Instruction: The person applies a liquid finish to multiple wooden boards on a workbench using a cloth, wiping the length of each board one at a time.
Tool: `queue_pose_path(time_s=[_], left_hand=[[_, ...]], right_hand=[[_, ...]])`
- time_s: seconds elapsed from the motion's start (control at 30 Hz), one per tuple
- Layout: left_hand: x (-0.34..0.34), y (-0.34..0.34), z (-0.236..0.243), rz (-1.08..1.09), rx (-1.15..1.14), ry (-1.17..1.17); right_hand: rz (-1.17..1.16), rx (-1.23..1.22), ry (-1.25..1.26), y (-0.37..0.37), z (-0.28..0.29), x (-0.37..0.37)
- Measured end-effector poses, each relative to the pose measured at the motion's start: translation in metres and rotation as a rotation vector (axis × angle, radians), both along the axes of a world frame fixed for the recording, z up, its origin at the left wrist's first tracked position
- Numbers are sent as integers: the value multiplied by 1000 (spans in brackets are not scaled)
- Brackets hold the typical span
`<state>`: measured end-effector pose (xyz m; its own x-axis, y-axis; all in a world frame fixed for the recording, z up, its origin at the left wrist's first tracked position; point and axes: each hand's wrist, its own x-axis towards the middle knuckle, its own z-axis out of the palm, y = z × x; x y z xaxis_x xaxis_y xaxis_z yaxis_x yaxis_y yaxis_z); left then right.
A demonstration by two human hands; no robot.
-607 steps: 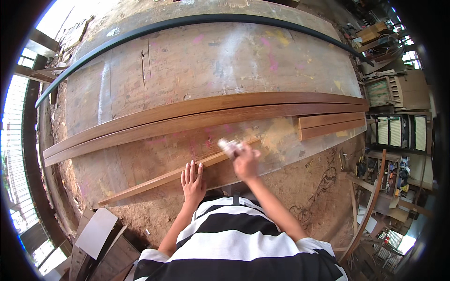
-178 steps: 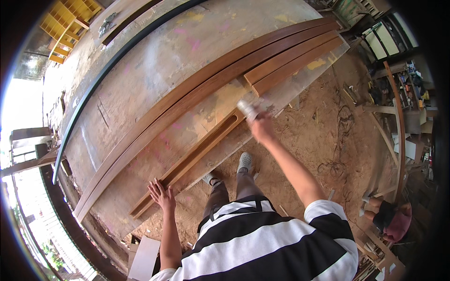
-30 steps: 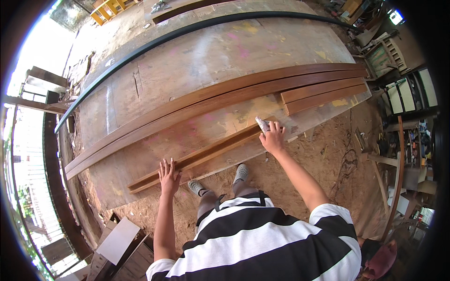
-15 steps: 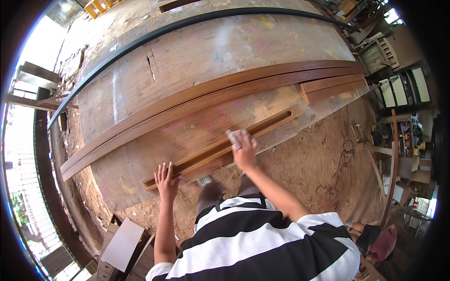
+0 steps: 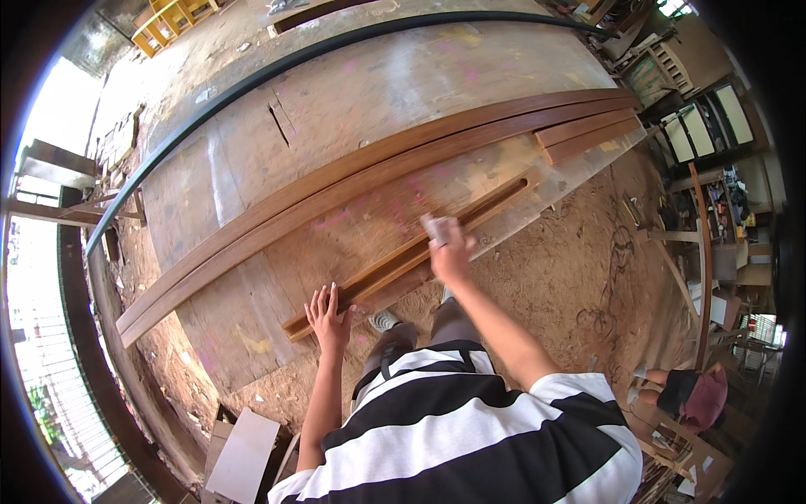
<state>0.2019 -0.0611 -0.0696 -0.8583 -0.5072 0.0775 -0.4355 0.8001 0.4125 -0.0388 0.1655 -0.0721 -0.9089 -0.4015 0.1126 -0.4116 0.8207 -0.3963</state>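
Note:
A long brown wooden piece with a slot along it point(image 5: 386, 272) lies slantwise near the front edge of a worn board tabletop point(image 5: 361, 109). My left hand point(image 5: 329, 322) rests near its left end, fingers spread and extended. My right hand point(image 5: 453, 256) is closed round a small pale pad point(image 5: 435, 228), at about the middle of the slotted piece. Motion blurs the pad, and I cannot make out its material or whether it touches the wood.
Two long brown wooden strips point(image 5: 336, 181) lie side by side beyond the slotted piece. Shorter brown pieces point(image 5: 588, 136) are at the right. A dark curved strip point(image 5: 336, 42) crosses the far side. Another person point(image 5: 701, 399) is at the lower right.
The whole view has shifted a little. My right hand and the pad are slightly farther along the slotted piece, toward its right end. My left hand stays near the left end.

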Motion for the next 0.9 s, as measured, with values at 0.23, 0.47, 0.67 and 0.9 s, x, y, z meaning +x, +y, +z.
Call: queue_pose_path(time_s=[0.23, 0.47, 0.67, 0.9], left_hand=[[-2, 0, 7, 9, 23, -47], [-8, 6, 11, 37, 45, -91], [-1, 5, 14, 81, 20, -226], [-12, 14, 19, 134, -24, -350]], right_hand=[[539, 5, 62, -47, 4, 77], [72, 25, 72, 95, -19, -103], [-8, -52, -72, 74, -3, -119], [503, -73, 156, 97, -22, -71]])
